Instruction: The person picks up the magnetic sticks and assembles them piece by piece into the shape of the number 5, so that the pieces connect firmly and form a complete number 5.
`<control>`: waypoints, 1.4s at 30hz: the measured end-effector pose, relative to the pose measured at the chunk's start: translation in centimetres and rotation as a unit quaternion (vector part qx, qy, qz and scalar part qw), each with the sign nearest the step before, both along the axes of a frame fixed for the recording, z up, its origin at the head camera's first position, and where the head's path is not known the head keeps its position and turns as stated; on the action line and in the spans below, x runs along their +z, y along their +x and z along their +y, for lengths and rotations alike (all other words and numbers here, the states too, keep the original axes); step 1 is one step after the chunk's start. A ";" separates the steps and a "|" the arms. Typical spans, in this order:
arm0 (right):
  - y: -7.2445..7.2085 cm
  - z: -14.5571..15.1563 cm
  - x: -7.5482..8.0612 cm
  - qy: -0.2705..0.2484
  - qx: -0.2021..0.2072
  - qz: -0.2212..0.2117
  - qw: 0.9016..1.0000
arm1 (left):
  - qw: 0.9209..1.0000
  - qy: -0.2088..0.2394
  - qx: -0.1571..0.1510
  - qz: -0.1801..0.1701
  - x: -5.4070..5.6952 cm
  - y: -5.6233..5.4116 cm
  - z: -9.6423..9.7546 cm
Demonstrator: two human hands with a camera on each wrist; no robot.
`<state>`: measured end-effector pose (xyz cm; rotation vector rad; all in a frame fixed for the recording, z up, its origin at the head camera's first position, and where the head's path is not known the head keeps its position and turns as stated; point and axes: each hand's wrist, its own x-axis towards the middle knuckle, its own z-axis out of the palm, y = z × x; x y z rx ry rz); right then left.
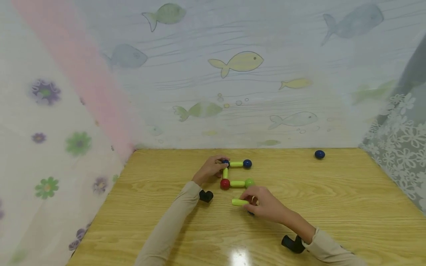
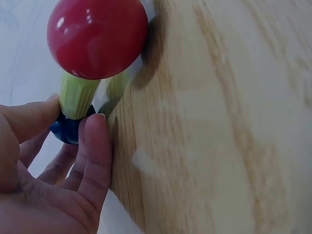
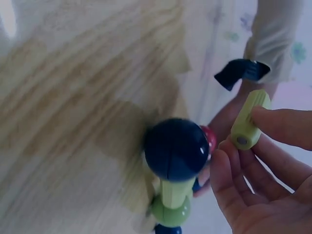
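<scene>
A frame of yellow-green rods and balls lies on the wooden table. A red ball point(image 1: 225, 184) is at one corner and a green ball point(image 1: 249, 183) at another. One blue ball point(image 1: 247, 163) ends the far rod point(image 1: 236, 164). At the far left corner my left hand point(image 1: 210, 169) holds another blue ball point(image 2: 68, 129), its thumb by the rod point(image 2: 78, 95) below the red ball. My right hand point(image 1: 264, 205) pinches a loose yellow-green rod point(image 3: 250, 119) with a grey disc in its end. Near it, a blue ball point(image 3: 175, 148) joins the green ball through a rod point(image 3: 175, 192).
A lone blue ball point(image 1: 319, 154) lies by the table's far right edge. Dark curved devices sit at my left wrist point(image 1: 206, 196) and right wrist point(image 1: 293, 244). Fish-printed cloth point(image 1: 233, 92) rises behind the table, with flowered cloth point(image 1: 46, 147) on the left.
</scene>
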<state>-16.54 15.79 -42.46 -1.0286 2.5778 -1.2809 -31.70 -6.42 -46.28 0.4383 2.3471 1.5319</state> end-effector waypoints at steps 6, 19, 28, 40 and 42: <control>0.2 -1.4 -0.9 0.053 0.001 0.059 0.997 | 1.000 0.011 -0.003 -0.003 -0.1 0.1 -0.1; 1.2 -2.0 -2.1 0.150 -0.071 0.117 0.979 | 1.000 0.016 -0.002 -0.008 0.2 0.0 -0.1; 1.2 -1.7 -1.8 0.162 -0.060 0.096 0.980 | 1.000 0.019 0.006 -0.024 0.0 0.0 -0.1; 1.1 -1.2 -1.4 0.174 -0.055 0.093 0.979 | 1.000 0.012 0.013 -0.017 0.0 0.0 -0.1; 1.1 -1.2 -1.4 0.173 -0.050 0.094 0.979 | 1.000 0.011 0.014 -0.016 0.0 0.1 -0.1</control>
